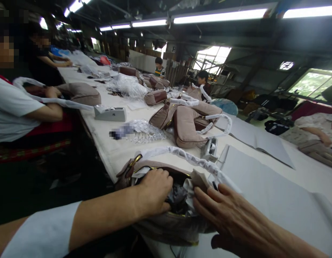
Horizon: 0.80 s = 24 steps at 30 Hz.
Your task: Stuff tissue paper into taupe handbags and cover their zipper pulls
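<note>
A taupe handbag (179,229) lies in front of me with its brass zipper open. Its strap (187,157) is wrapped in white material and arches over the far side. My left hand (155,190) reaches into the opening with curled fingers; what they hold, if anything, is hidden. Crumpled white paper (189,191) sticks out at the opening's right end. Against this paper and the bag's edge rests my right hand (225,211), its fingers stretched out and its thumb apart below. Dark, crumpled stuffing (178,197) shows inside the bag.
More taupe bags (186,125) lie ahead on the white table (112,154), beside clear plastic wrapping (144,132). Two tape dispensers (110,114) stand nearby. Large grey sheets (262,186) cover the right side. A co-worker (18,111) handles another bag at left; other people sit farther off.
</note>
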Motion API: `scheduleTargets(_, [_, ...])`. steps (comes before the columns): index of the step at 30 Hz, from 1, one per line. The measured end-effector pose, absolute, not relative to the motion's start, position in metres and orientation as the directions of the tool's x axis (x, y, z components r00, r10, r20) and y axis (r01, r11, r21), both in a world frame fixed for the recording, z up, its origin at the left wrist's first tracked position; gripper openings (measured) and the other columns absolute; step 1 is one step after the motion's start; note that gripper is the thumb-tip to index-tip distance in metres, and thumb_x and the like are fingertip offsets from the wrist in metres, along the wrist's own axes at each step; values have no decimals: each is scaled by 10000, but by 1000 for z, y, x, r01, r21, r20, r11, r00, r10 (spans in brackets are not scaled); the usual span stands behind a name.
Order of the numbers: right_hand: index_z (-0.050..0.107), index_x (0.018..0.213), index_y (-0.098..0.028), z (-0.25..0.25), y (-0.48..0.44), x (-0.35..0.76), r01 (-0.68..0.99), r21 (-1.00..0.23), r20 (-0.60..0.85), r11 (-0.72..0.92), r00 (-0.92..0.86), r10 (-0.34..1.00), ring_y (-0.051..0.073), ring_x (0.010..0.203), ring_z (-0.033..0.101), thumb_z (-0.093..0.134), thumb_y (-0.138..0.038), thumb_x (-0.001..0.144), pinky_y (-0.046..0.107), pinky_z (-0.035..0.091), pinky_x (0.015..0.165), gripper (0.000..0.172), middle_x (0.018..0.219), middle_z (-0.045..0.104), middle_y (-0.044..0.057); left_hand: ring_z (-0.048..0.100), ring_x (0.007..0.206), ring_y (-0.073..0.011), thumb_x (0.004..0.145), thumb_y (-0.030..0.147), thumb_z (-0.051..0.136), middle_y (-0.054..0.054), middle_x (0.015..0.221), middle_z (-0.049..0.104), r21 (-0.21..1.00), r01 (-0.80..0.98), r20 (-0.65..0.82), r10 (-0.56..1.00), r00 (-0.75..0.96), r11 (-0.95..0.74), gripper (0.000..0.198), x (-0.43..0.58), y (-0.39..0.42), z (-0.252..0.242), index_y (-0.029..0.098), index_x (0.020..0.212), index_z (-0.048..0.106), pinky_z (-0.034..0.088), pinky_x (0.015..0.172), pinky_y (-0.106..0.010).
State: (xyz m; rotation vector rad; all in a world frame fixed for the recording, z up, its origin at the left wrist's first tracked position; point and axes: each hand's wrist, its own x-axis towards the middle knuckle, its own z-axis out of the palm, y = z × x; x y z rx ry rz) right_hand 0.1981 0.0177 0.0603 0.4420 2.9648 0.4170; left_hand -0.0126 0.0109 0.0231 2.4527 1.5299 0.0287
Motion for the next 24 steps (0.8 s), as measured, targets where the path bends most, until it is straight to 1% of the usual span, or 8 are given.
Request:
scheduleTargets(3, [640, 979, -121, 55, 24, 183, 185, 368, -239, 911, -928, 285, 319, 937, 538, 787, -620, 505, 481, 414, 823, 703, 1066, 622, 155, 563, 972, -371, 713, 242, 641, -237, 952, 653, 20, 898, -211, 877, 433, -439, 311, -12, 10, 12, 10, 919, 657, 402, 877, -530])
scheduleTargets(6, [665, 979, -127, 53, 32, 170, 168, 321, -448, 932, -840, 306, 345, 1043, 531, 760, -517, 618, 552, 289, 992, 540, 1097, 627, 174, 578, 962, -342, 729, 190, 584, -200, 960, 672, 35, 870, -190, 852, 488, -491, 270, -8, 19, 2, 49, 952, 644, 342, 928, -551])
scheduleTargets(10, [695, 895, -119, 67, 37, 157, 211, 254, -681, 944, -654, 329, 243, 793, 635, 740, -269, 657, 434, 355, 975, 285, 805, 693, 96, 590, 763, -219, 689, 179, 550, -79, 798, 660, 364, 805, -25, 859, 511, -469, 124, -24, 33, 6, 128, 793, 592, 427, 757, -344])
scheduleTargets(14, [708, 789, -134, 85, 41, 151, 336, 213, -730, 918, -570, 378, 204, 635, 622, 733, -305, 638, 308, 478, 623, 230, 684, 681, 63, 492, 606, -132, 711, 168, 470, 32, 597, 505, 628, 716, 55, 935, 349, -304, 37, -42, 43, 12, 174, 686, 497, 353, 560, -231])
scheduleTargets(16, [698, 749, -143, 86, 44, 157, 360, 171, -708, 917, -602, 369, 186, 567, 589, 724, -317, 632, 303, 471, 580, 211, 617, 651, 41, 468, 592, -127, 701, 165, 480, 47, 578, 464, 694, 674, 47, 950, 310, -254, 41, -44, 41, 12, 183, 664, 473, 346, 551, -231])
scheduleTargets(18, [680, 760, -162, 81, 47, 172, 331, 156, -546, 931, -757, 360, 206, 682, 600, 697, -319, 670, 375, 473, 758, 182, 706, 656, 52, 503, 662, -138, 727, 155, 483, 30, 674, 522, 672, 676, 112, 944, 309, -301, 32, -47, 32, 13, 181, 740, 496, 385, 605, -240])
scheduleTargets(21, [650, 865, -179, 69, 48, 199, 274, 237, -226, 932, -918, 327, 290, 1003, 522, 671, -320, 716, 528, 294, 989, 206, 982, 624, 109, 544, 895, -178, 810, 183, 487, -41, 940, 586, 503, 709, 334, 868, 368, -494, 115, -58, 9, 19, 177, 918, 526, 425, 799, -290])
scheduleTargets(24, [631, 866, -158, 58, 45, 214, 229, 284, -225, 931, -928, 297, 264, 958, 514, 677, -211, 691, 474, 312, 977, 189, 928, 615, 113, 550, 967, -239, 790, 322, 599, -72, 999, 614, 216, 760, 311, 781, 541, -613, 187, -74, -10, 21, 189, 921, 582, 393, 914, -388])
